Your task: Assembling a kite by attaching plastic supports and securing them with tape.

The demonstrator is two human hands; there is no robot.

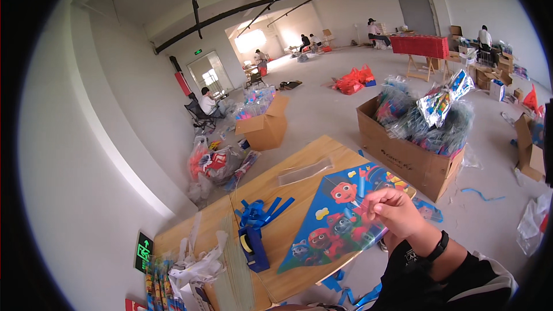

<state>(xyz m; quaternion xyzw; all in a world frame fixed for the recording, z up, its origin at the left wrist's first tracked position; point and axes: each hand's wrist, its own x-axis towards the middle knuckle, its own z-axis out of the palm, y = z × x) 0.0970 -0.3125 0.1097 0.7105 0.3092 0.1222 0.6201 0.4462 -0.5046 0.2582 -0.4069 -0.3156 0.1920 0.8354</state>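
My right hand (394, 212), with a black band at the wrist, is over the right side of a wooden table (288, 187). Its fingers are pinched together; what they hold, if anything, is too small to make out. Below and beside it lies a flat triangular kite (319, 219), blue with printed cartoon characters. A short blue strip (362, 186) shows on the kite close to my fingertips. Left of the kite stands a blue tape dispenser (257, 253), with a tangle of blue ribbon (256, 213) behind it. My left hand is out of view.
A clear plastic sleeve (305, 171) lies at the table's far side. Thin rods (233, 273) and white scraps (199, 265) cover its left end. Beyond stand a large carton of wrapped goods (397, 152) and a smaller carton (266, 126). Several people sit farther off.
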